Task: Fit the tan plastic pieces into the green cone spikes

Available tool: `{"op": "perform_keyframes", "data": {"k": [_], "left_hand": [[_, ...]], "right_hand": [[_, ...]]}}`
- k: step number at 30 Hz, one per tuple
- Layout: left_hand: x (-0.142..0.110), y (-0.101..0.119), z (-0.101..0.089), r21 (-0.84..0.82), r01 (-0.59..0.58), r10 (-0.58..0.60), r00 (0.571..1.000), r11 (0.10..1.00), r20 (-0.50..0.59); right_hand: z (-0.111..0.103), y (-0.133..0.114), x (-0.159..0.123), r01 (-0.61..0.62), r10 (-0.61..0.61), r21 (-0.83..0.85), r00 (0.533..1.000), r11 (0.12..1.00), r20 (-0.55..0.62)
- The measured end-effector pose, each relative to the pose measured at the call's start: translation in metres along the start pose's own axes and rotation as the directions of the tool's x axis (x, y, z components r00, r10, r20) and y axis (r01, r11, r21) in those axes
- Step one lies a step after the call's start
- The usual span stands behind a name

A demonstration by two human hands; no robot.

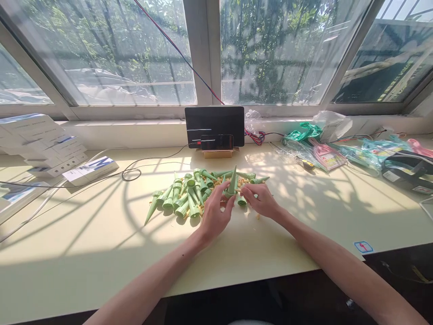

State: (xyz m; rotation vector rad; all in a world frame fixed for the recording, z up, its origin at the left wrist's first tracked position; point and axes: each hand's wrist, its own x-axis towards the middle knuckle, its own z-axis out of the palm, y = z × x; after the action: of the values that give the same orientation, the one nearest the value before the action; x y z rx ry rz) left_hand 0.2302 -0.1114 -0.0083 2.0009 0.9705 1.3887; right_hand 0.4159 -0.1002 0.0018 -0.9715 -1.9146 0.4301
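Observation:
My left hand [216, 212] is closed around the wide collar of a green plastic watering spike [232, 181], which stands point up between thumb and fingers. Close by on the right, my right hand [262, 201] pinches a small yellowish peg [238, 190] against the side of that collar; the fingertips hide most of it. Beneath and behind both hands lies a loose pile of similar green spikes [190, 195], with small yellowish pieces scattered among them. One separate spike [153, 207] lies at the pile's left edge.
A black tablet [214, 118] and a phone [217, 142] stand behind the pile. White boxes [50, 144] are stacked at left, with a cable [131, 174] running across the table. Plastic-bagged items [326, 153] and a yellow-black tool [307, 164] lie at right.

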Motion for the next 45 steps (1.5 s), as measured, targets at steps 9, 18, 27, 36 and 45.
{"op": "perform_keyframes", "data": {"k": [9,18,27,36,45], "left_hand": [[0.0006,-0.0011,0.0006,-0.014,-0.017,0.017,1.0,1.0,-0.001],[0.0005,-0.0023,0.0012,-0.035,0.001,-0.001,1.0,0.999,0.014],[-0.0004,-0.0025,0.0013,-0.06,0.023,-0.022,1.0,0.998,0.017],[-0.0013,-0.0039,0.0013,-0.081,0.032,-0.031,0.999,0.996,0.017],[-0.0007,-0.0011,0.0003,-0.099,0.067,-0.066,0.998,0.993,0.013]], "right_hand": [[-0.0012,0.0011,-0.0006,-0.017,0.017,-0.015,0.999,1.0,0.028],[-0.0011,0.0016,-0.0005,-0.023,0.023,-0.009,0.999,1.0,0.036],[-0.0011,0.0002,-0.0002,-0.012,0.012,-0.014,0.999,1.0,0.037],[0.0007,0.002,-0.001,-0.01,0.011,-0.037,0.999,0.999,0.033],[0.0003,0.0006,-0.0002,-0.019,0.021,-0.035,0.999,0.999,0.047]]}}
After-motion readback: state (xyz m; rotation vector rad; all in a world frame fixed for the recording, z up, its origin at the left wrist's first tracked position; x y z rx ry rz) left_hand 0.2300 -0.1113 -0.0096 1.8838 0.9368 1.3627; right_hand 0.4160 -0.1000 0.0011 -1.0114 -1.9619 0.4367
